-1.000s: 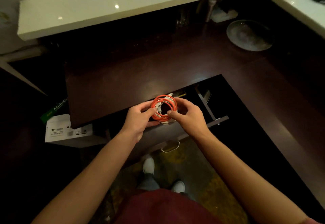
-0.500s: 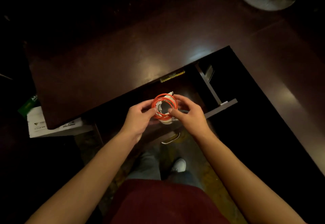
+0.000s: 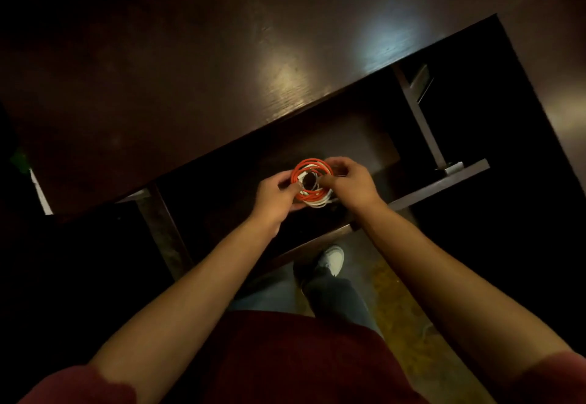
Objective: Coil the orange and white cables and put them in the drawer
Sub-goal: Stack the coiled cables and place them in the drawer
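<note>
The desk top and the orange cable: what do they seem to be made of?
Desk top: dark wood or wood veneer, probably lacquered; faint grain shows and ceiling lights reflect in it. Orange cable: flexible, smooth plastic or rubber sheath, judging by its tight loops; which one cannot be told.

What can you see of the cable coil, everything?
The cable coil is a small round bundle of several loops: orange cable on top, white cable showing beneath at the near edge. It is held over the open drawer, pinched by the left hand and right hand on opposite sides.
</note>
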The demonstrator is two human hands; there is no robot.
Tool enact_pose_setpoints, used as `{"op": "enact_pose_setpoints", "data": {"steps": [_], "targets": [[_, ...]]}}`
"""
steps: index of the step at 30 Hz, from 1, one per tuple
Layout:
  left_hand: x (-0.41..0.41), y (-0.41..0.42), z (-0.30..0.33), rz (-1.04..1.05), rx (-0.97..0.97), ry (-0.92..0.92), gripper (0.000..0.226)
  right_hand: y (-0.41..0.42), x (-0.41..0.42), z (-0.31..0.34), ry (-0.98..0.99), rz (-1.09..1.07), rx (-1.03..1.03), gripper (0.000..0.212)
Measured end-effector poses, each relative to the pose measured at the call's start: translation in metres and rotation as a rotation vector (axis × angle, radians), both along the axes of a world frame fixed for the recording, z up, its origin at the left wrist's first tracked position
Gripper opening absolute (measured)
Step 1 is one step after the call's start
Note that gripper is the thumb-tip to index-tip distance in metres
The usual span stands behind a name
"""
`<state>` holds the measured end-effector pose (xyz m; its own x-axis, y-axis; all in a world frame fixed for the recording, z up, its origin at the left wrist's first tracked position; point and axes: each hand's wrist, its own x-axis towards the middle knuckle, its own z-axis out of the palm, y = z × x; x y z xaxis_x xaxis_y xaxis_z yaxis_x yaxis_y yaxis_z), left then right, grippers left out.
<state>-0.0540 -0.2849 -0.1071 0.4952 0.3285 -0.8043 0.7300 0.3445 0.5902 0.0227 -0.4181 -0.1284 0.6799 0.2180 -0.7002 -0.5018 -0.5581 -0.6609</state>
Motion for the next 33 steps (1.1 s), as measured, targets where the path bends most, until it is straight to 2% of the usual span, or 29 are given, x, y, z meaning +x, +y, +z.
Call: {"op": "enact_pose_setpoints", "data": {"steps": [7,14,23,27,33], "targets": [[0.004,0.006,-0.057,0.036,0.002,0.098,0.032,0.017,0.013,-0.055,0.124,0.037,-0.088,0.044],[0.002,0.017,-0.098,-0.059,0.182,0.155,0.035,0.035,0.019,-0.095,0.197,0.114,-0.168,0.044],[-0.002,0.024,-0.112,-0.229,0.329,0.125,0.034,0.041,0.015,-0.099,0.239,0.123,-0.164,0.049],[-0.003,0.025,-0.118,-0.291,0.375,0.145,0.036,0.04,0.016,-0.101,0.234,0.112,-0.144,0.045],[-0.003,0.029,-0.115,-0.349,0.421,0.126,0.037,0.042,0.02,-0.099,0.2,0.225,-0.207,0.043]]}}
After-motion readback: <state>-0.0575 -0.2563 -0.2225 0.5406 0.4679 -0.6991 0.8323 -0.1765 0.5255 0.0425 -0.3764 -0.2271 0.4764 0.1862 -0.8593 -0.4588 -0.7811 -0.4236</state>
